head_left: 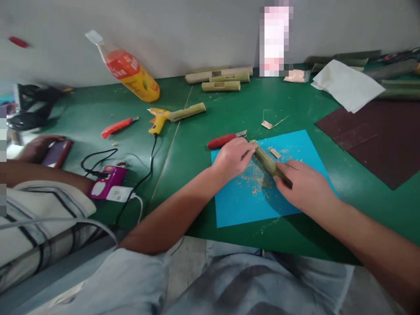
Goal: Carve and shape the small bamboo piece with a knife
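Observation:
My right hand (303, 183) is closed around the near end of a green bamboo piece (266, 160), which slants away to the upper left. At its far end is my left hand (232, 156), its fingers pinched together beside the bamboo's tip. A small dark edge shows at those fingers, too little to name. Beneath both hands lies a blue sheet (229, 210) strewn with pale shavings (255, 186). A small light wood piece (274, 152) rests on the sheet. Just beyond my left hand is a red-handled cutter knife (225, 141).
A yellow glue gun (159, 121) touches a bamboo piece (188, 112). Left are an orange cutter (118, 127), a juice bottle (131, 74), a purple power adapter (110, 179) with cables and another person's hand (36, 151). Bamboo tubes (221, 86) lie behind; a brown sheet (377, 140) lies right.

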`<state>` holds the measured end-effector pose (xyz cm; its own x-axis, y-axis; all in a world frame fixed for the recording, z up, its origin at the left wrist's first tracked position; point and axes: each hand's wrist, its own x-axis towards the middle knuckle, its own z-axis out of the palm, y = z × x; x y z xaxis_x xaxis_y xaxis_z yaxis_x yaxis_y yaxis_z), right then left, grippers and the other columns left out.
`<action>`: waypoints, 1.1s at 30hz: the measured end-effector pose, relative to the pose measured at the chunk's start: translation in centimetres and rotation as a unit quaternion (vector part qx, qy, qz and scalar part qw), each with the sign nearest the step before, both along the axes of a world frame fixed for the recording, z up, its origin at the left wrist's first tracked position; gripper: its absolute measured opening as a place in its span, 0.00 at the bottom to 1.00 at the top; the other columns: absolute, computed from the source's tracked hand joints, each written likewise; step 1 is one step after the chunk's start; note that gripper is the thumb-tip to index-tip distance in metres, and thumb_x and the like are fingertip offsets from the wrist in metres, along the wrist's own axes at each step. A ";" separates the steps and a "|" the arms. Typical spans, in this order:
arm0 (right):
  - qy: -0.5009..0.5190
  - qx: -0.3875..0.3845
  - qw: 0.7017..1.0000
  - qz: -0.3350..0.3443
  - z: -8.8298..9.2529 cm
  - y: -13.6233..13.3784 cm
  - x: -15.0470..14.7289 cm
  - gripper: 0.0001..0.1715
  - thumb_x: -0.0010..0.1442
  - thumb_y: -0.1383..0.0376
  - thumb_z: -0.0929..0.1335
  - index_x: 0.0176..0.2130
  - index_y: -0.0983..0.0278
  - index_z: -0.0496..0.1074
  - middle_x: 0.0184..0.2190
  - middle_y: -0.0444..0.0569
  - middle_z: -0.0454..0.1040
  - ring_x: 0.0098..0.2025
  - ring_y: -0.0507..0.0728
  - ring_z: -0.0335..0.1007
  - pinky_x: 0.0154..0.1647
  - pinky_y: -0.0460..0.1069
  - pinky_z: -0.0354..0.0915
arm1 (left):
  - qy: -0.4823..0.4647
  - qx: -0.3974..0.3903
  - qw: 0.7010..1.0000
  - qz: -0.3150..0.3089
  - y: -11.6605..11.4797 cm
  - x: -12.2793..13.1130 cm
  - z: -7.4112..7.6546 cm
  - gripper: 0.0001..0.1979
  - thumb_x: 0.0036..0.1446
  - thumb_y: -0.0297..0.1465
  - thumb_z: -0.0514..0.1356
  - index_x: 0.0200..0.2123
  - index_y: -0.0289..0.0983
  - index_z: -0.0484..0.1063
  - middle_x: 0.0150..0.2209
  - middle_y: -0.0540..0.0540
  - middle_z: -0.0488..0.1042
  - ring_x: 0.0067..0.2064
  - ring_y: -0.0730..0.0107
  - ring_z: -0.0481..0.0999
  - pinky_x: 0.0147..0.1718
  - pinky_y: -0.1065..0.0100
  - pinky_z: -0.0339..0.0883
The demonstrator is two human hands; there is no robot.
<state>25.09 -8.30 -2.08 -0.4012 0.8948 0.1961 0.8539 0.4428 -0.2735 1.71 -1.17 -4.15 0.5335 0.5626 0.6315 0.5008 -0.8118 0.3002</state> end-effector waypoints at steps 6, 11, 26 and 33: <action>-0.020 0.000 1.000 0.008 0.3 -0.1 -0.2 0.22 0.70 0.63 0.66 0.56 0.72 0.80 0.40 0.58 0.81 0.42 0.64 0.77 0.41 0.55 0.69 | 0.019 -0.009 1.000 0.019 0.7 -0.7 0.1 0.10 0.73 0.29 0.58 0.46 0.34 0.81 0.37 0.43 0.83 0.40 0.65 0.82 0.43 0.61 0.79; -0.028 0.010 1.000 0.005 0.3 -0.3 -0.4 0.22 0.69 0.64 0.67 0.56 0.72 0.80 0.40 0.56 0.81 0.42 0.65 0.78 0.40 0.55 0.69 | 0.030 -0.006 0.998 0.049 1.0 -1.3 0.2 0.10 0.73 0.29 0.58 0.45 0.34 0.80 0.37 0.42 0.82 0.40 0.64 0.81 0.44 0.60 0.78; -0.034 0.050 0.998 0.019 0.3 -0.4 -0.4 0.21 0.69 0.65 0.67 0.55 0.74 0.80 0.38 0.56 0.80 0.39 0.64 0.78 0.38 0.56 0.70 | 0.025 -0.009 1.000 0.013 1.0 -1.0 0.4 0.08 0.72 0.29 0.58 0.41 0.35 0.78 0.35 0.44 0.79 0.37 0.65 0.79 0.41 0.62 0.76; -0.039 0.069 0.997 0.027 0.0 -0.5 -0.2 0.21 0.69 0.66 0.67 0.54 0.75 0.80 0.37 0.56 0.80 0.39 0.65 0.78 0.37 0.57 0.70 | 0.042 -0.010 0.999 0.023 0.3 -0.6 0.6 0.10 0.73 0.29 0.57 0.41 0.34 0.78 0.35 0.43 0.80 0.39 0.64 0.80 0.42 0.61 0.77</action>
<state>24.85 -8.82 -2.03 -0.4659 0.8388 0.2818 0.8444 0.5166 -0.1416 1.09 -0.84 -3.50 0.5569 0.6005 0.5738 0.5620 -0.7811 0.2720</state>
